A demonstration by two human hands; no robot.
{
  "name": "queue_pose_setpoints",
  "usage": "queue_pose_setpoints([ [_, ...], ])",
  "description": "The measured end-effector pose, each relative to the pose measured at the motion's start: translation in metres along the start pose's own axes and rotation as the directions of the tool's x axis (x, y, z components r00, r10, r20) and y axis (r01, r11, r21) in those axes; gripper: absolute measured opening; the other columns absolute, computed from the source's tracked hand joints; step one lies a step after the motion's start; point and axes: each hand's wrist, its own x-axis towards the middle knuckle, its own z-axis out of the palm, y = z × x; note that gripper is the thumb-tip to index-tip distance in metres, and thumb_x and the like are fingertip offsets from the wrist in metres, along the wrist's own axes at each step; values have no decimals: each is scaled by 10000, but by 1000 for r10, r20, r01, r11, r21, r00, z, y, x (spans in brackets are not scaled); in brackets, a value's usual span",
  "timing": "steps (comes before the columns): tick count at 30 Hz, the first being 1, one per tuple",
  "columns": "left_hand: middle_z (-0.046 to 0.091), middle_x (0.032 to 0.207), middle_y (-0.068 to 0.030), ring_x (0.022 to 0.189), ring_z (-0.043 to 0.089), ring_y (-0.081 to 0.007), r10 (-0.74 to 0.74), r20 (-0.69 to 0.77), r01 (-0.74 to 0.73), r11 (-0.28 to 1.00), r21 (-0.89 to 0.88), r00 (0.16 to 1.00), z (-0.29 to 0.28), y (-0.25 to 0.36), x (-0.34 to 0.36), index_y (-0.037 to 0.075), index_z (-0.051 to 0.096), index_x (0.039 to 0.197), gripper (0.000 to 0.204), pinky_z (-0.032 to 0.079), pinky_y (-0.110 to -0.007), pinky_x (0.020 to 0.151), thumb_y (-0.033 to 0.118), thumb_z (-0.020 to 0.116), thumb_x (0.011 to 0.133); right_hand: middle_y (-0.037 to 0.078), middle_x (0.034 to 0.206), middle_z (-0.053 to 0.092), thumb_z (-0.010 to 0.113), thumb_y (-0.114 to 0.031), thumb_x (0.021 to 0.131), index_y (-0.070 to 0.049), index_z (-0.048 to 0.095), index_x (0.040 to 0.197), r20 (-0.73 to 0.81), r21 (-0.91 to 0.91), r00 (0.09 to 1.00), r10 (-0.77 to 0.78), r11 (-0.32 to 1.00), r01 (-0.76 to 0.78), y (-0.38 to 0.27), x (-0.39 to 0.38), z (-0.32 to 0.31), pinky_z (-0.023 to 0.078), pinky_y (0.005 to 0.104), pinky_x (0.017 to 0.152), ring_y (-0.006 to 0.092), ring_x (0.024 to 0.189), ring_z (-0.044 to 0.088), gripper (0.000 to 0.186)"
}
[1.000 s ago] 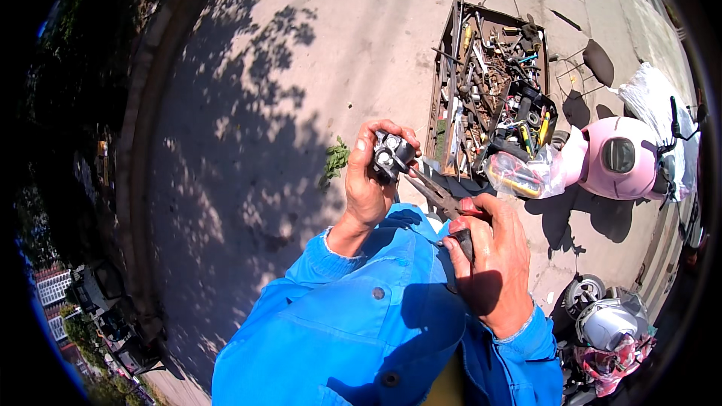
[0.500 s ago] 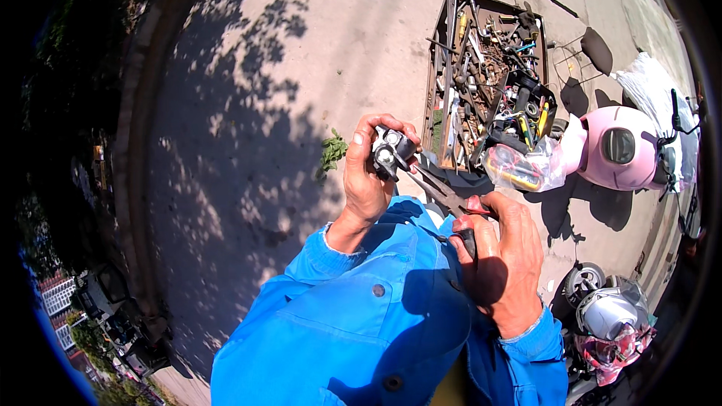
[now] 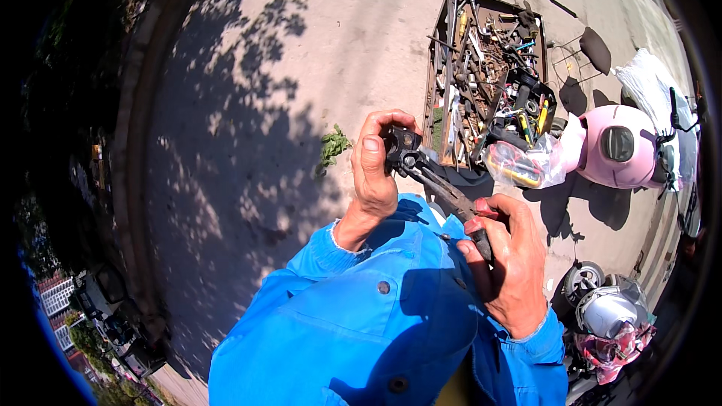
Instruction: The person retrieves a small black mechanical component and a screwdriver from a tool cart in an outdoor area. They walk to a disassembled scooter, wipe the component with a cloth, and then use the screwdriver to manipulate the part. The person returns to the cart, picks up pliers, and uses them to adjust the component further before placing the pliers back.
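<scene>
My left hand [image 3: 376, 173] is curled round a small black metal part [image 3: 401, 148], in front of my blue jacket [image 3: 353, 308] and left of the tool box. My right hand [image 3: 508, 271], lower and further right, grips long-nosed pliers [image 3: 450, 190] by their dark and red handles. The pliers point up and left, with their tips at the black part; whether they clamp it is too small to tell.
A rusty tool box [image 3: 444, 60] full of tools stands ahead right, beside a clear bag [image 3: 515, 165] and a pink scooter [image 3: 609, 146]. Another scooter [image 3: 613, 312] stands lower right. Leaves [image 3: 333, 146] lie on the sunlit pavement [image 3: 316, 60], left of the box.
My left hand has turned the black part, so its silvery fittings no longer face the camera. The pliers and my right hand have shifted slightly right.
</scene>
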Motion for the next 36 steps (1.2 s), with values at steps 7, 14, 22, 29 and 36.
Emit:
queue_pose_setpoints([
  [7, 640, 1128, -177, 1013, 629, -224, 44, 18, -43, 999, -31, 999, -2, -2, 0, -37, 598, 1134, 458, 512, -355, 930, 400, 551, 1005, 176, 1192, 594, 814, -135, 816, -27, 662, 1048, 58, -53, 998, -3, 999, 6, -10, 3, -6, 532, 455, 852, 377, 1030, 632, 297],
  [14, 603, 1307, -238, 1136, 649, -257, -337, 193, 388, 816, -427, 921, -5, 5, -8, 58, 564, 1056, 321, 522, -426, 1006, 317, 705, 928, 167, 1155, 600, 802, -137, 832, -34, 673, 1067, 99, -87, 995, 6, 996, 3, -4, 11, -13, 534, 456, 838, 374, 1021, 635, 286],
  [22, 652, 1252, -218, 1019, 707, -335, -467, 391, 598, 719, -354, 793, -29, 1, -4, 88, 492, 1088, 416, 643, -409, 709, 445, 684, 996, 146, 1129, 607, 768, -180, 891, -40, 682, 1108, 167, -27, 982, 85, 996, -82, 10, 23, -25, 531, 455, 811, 371, 980, 648, 273],
  [29, 583, 1319, -171, 1102, 699, -347, -322, 259, 410, 787, -461, 911, -23, -14, -7, 87, 425, 1177, 376, 633, -505, 947, 137, 738, 974, 144, 1110, 611, 777, -172, 881, -31, 688, 1114, 102, -47, 992, 73, 997, -68, -1, 22, -19, 533, 452, 795, 369, 966, 647, 286],
  [36, 502, 1247, -83, 1108, 615, -154, -154, 116, 181, 942, -284, 981, -15, -23, -3, 61, 426, 1334, 598, 550, -263, 980, -112, 737, 853, 130, 1125, 616, 813, -159, 823, -37, 702, 1103, -24, -190, 999, 27, 981, -31, -4, 26, 3, 548, 421, 797, 328, 974, 655, 325],
])
